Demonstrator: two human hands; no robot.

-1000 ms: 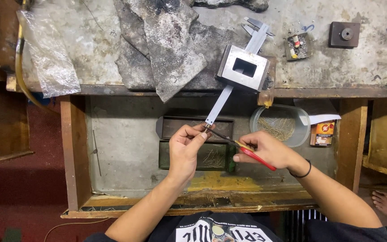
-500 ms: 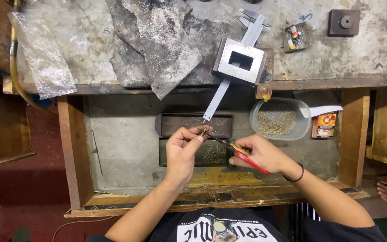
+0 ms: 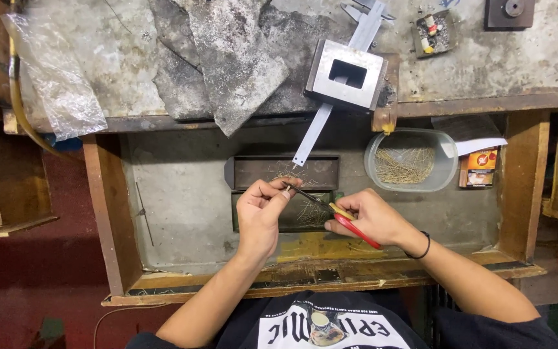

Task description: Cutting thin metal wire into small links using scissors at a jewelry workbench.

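Pliers work over the open drawer tray

The right hand (image 3: 372, 218) was closed round red-handled pliers (image 3: 337, 212), whose tips met the left hand (image 3: 261, 213). Its fingers (image 3: 282, 190) were pinched on something too small to make out, right above the dark tray (image 3: 278, 173) of thin wire bits. A clear tub (image 3: 411, 159) of more wire sat off to the right.

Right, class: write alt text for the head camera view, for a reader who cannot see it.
A person's left hand pinches something tiny at the tips of red-handled pliers held in the right hand, above a dark tray in an open wooden drawer. A clear tub of thin wires sits nearby.
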